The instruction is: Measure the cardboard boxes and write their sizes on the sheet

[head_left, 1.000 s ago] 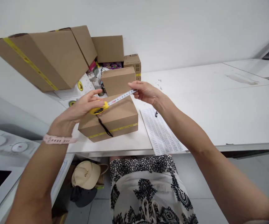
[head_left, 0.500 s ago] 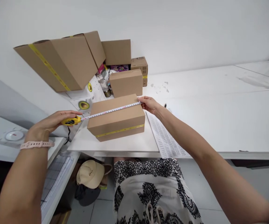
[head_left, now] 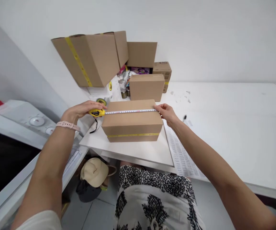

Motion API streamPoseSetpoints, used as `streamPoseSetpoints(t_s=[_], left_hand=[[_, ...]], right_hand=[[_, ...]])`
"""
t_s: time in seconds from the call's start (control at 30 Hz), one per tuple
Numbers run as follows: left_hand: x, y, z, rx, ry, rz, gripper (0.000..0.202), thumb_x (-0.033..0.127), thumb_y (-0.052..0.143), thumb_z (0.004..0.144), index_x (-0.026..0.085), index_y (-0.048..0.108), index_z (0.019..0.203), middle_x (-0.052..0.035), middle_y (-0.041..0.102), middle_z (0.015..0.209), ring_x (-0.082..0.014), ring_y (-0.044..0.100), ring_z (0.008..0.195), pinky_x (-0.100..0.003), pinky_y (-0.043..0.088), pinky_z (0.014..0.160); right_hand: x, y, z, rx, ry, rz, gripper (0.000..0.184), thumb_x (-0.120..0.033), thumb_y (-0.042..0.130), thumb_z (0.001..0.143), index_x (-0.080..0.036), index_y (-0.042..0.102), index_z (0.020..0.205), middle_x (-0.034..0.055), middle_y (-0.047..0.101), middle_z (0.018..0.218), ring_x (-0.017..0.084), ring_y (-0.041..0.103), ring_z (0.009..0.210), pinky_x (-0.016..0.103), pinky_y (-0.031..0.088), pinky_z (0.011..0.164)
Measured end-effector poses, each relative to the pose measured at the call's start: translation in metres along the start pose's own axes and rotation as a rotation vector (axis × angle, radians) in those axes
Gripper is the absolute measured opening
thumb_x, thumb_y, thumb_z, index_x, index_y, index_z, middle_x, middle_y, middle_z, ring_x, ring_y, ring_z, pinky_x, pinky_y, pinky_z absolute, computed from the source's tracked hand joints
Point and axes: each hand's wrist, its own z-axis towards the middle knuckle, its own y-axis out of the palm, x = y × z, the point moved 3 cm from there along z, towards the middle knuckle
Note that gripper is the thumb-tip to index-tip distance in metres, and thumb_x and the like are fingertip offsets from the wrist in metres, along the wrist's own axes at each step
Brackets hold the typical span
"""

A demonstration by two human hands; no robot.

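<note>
A closed cardboard box [head_left: 132, 123] with a yellow tape band lies on a white board at the table's near edge. Across its top runs the white blade of a yellow tape measure [head_left: 96, 112]. My left hand [head_left: 81, 109] grips the yellow case at the box's left end, a black strap hanging below it. My right hand [head_left: 166, 112] pinches the blade's tip at the box's right top edge.
Behind stand a smaller closed box [head_left: 146, 87], a large taped box [head_left: 92, 59] on white cartons, and more boxes against the wall. A printed sheet [head_left: 181, 150] and a black pen [head_left: 184, 117] lie right of the box. A white appliance [head_left: 13, 137] is at left. A tan cap [head_left: 94, 172] lies on the floor.
My left hand pulled the case leftward, lengthening the blade, then came back to the box's left end. My right hand lowered the tip to the box's right edge. The blade now lies along the top.
</note>
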Motion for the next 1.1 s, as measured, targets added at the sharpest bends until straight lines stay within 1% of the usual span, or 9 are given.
streamPoseSetpoints(t_s=[0.17, 0.37, 0.43, 0.63, 0.73, 0.83, 0.93, 1.0, 1.1], left_hand=[[-0.006, -0.001, 0.001, 0.001, 0.002, -0.066, 0.042, 0.046, 0.083, 0.065, 0.019, 0.082, 0.098, -0.0089, 0.078, 0.102, -0.0216, 0.07, 0.081, -0.027, 0.054, 0.063], [-0.004, 0.001, 0.003, -0.019, -0.018, -0.085, 0.044, 0.047, 0.084, 0.063, 0.019, 0.082, 0.097, -0.0085, 0.078, 0.091, -0.0217, 0.069, 0.074, -0.028, 0.054, 0.058], [-0.004, 0.0, 0.004, -0.015, -0.024, -0.077, 0.044, 0.046, 0.083, 0.062, 0.019, 0.082, 0.097, -0.0092, 0.078, 0.092, -0.0229, 0.07, 0.075, -0.029, 0.054, 0.058], [-0.006, -0.002, 0.004, 0.014, -0.038, -0.034, 0.044, 0.047, 0.081, 0.062, 0.019, 0.082, 0.097, -0.009, 0.078, 0.101, -0.0232, 0.071, 0.081, -0.025, 0.051, 0.06], [-0.008, -0.001, 0.004, 0.009, -0.03, -0.036, 0.044, 0.047, 0.08, 0.064, 0.018, 0.082, 0.097, -0.0096, 0.078, 0.099, -0.0229, 0.07, 0.081, -0.025, 0.052, 0.06], [-0.011, -0.001, 0.004, 0.019, -0.014, -0.068, 0.044, 0.047, 0.081, 0.063, 0.018, 0.081, 0.096, -0.0085, 0.077, 0.094, -0.0218, 0.069, 0.079, -0.026, 0.052, 0.061], [-0.012, 0.0, 0.003, 0.033, -0.003, -0.079, 0.043, 0.048, 0.082, 0.063, 0.019, 0.081, 0.095, -0.0066, 0.078, 0.094, -0.0205, 0.069, 0.08, -0.025, 0.051, 0.063], [-0.009, 0.002, 0.001, 0.056, 0.009, -0.061, 0.042, 0.048, 0.082, 0.062, 0.02, 0.081, 0.092, -0.0058, 0.078, 0.092, -0.0203, 0.069, 0.078, -0.025, 0.051, 0.064], [-0.002, 0.008, -0.008, 0.132, 0.012, -0.024, 0.043, 0.048, 0.081, 0.059, 0.019, 0.08, 0.091, -0.006, 0.077, 0.089, -0.0206, 0.068, 0.075, -0.027, 0.052, 0.065]], right_hand=[[0.001, 0.002, 0.001, -0.009, 0.03, 0.027, 0.042, -0.044, 0.086, 0.069, -0.02, 0.052, 0.075, -0.0031, 0.056, 0.069, 0.01, 0.051, 0.063, 0.024, 0.039, 0.056], [0.001, 0.003, 0.001, 0.005, 0.059, 0.027, 0.04, -0.042, 0.085, 0.07, -0.02, 0.052, 0.073, -0.003, 0.057, 0.068, 0.009, 0.052, 0.06, 0.023, 0.04, 0.053], [-0.002, 0.003, -0.001, 0.004, 0.071, 0.016, 0.039, -0.04, 0.084, 0.073, -0.02, 0.051, 0.073, -0.0026, 0.058, 0.068, 0.009, 0.052, 0.059, 0.023, 0.04, 0.052], [-0.008, 0.003, -0.006, 0.013, 0.106, -0.025, 0.036, -0.036, 0.082, 0.078, -0.02, 0.051, 0.071, -0.0003, 0.061, 0.069, 0.011, 0.056, 0.06, 0.024, 0.047, 0.054], [-0.008, 0.003, -0.004, 0.007, 0.103, -0.037, 0.036, -0.037, 0.081, 0.08, -0.02, 0.05, 0.071, -0.0003, 0.061, 0.066, 0.01, 0.056, 0.059, 0.023, 0.047, 0.052], [-0.009, 0.003, -0.003, 0.011, 0.061, -0.082, 0.037, -0.037, 0.079, 0.082, -0.021, 0.047, 0.072, -0.0004, 0.06, 0.062, 0.011, 0.055, 0.055, 0.022, 0.043, 0.047], [-0.015, 0.004, -0.005, 0.007, -0.024, -0.192, 0.033, -0.034, 0.074, 0.086, -0.022, 0.046, 0.073, 0.0, 0.06, 0.059, 0.013, 0.055, 0.053, 0.022, 0.039, 0.042], [-0.021, 0.003, -0.006, 0.013, -0.077, -0.286, 0.03, -0.032, 0.072, 0.086, -0.022, 0.047, 0.074, 0.0003, 0.06, 0.06, 0.013, 0.056, 0.052, 0.022, 0.04, 0.042], [-0.027, 0.002, -0.006, 0.027, -0.127, -0.358, 0.023, -0.027, 0.073, 0.084, -0.022, 0.051, 0.078, 0.0002, 0.062, 0.063, 0.014, 0.057, 0.051, 0.023, 0.042, 0.042]])
